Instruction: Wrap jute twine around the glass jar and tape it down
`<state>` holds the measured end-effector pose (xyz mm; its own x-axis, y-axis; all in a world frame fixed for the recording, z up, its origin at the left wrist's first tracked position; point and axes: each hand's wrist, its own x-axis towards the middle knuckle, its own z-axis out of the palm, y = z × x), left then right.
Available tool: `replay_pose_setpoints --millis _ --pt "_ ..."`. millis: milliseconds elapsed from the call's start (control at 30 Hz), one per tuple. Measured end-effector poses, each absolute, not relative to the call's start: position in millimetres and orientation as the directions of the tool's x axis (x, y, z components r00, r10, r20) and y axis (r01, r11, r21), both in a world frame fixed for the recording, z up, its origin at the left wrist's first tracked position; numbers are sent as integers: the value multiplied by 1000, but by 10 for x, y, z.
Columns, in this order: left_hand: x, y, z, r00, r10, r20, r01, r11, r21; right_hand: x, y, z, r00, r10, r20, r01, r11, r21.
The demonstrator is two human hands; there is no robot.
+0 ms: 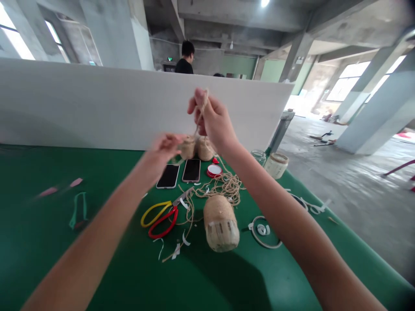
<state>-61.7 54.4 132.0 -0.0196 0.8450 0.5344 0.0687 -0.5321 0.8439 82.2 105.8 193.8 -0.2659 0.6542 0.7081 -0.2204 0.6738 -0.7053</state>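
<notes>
My right hand (212, 114) is raised in front of the white panel, its fingers closed on a strand of jute twine (201, 110) that hangs down from them. Lower and to the left, my left hand (167, 144) is blurred by motion; its fingers reach toward the hanging strand and look apart, with nothing visible in them. Below my hands, a jar partly wrapped in twine (221, 222) lies on its side, its lower part pale and uncovered by twine. Loose coils of the twine (227, 185) are heaped just behind it. Two more twine-wrapped jars (205, 149) stand at the back, partly hidden.
Scissors with yellow and red handles (164, 216) lie left of the jar, near two phones (191, 170) and a red tape roll (214, 171). A glass jar (258, 156) and a pale wrapped jar (276, 165) stand right. Another person (185, 58) is beyond the panel (97, 103).
</notes>
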Motion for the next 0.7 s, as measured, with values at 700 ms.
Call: replay_pose_setpoints --millis 700 --pt "-939 462 1833 -282 588 758 -154 -808 569 1635 1235 736 -672 690 269 392 640 -661"
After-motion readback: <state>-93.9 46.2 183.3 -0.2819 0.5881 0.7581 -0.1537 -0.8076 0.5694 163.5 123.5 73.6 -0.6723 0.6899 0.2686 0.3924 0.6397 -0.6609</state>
